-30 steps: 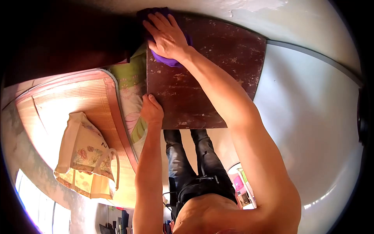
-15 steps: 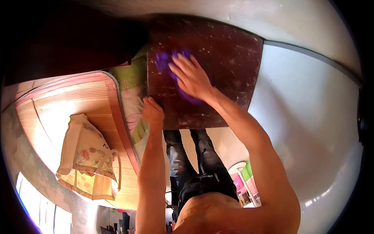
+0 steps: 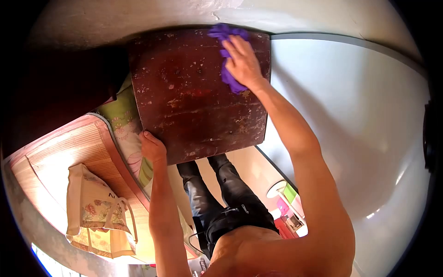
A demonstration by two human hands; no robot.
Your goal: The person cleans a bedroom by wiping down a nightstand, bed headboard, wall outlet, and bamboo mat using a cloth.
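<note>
A dark red-brown wooden tabletop [image 3: 184,120], scuffed and chipped with pale specks, lies in front of me. My right hand [image 3: 243,62] presses a crumpled purple cloth [image 3: 233,83] onto it near the far right corner, and part of the cloth reaches the far edge. At the near left corner, my left hand [image 3: 153,147] grips the tabletop's side edge. Its thumb shows along the edge, while the other fingers are mostly hidden.
Left of the tabletop is a bed with a bamboo mat [image 3: 50,147] and green floral bedding [image 3: 122,113]. A printed tote bag [image 3: 99,207] sits on the mat. A white panel [image 3: 341,106] borders the right side, and a wall [image 3: 184,16] the far side.
My right hand has swept the purple cloth from the tabletop's left-middle area to its far right corner. My left hand stays at the left edge; the whole view has shifted.
</note>
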